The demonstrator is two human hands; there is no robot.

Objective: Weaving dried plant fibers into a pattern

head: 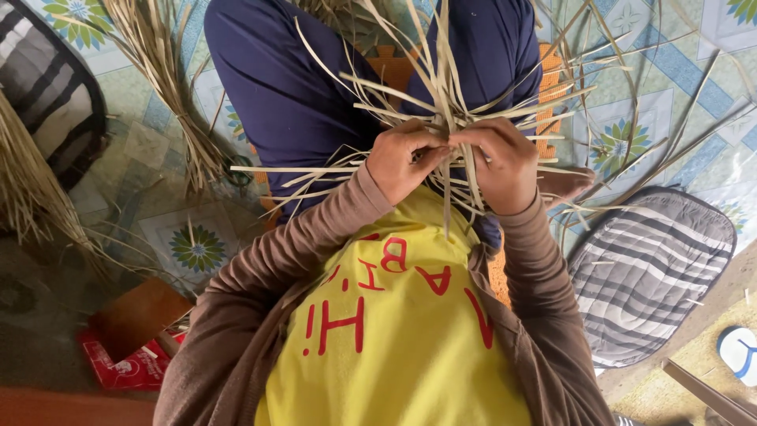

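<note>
over the lap, both hands, left hand (pixel 402 160) and right hand (pixel 498 163), pinch pale, flat, criss-crossed straw strips (pixel 441 95).

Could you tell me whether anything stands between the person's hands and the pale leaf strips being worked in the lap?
Nothing visible does. The left hand and the right hand both already grip the woven leaf strips directly, with fingers closed around the crossing strands over the lap.

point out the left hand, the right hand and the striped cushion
left hand (pixel 402 162), head view, on its back
right hand (pixel 505 162), head view, on its back
striped cushion (pixel 646 268), head view, middle of its top
</note>
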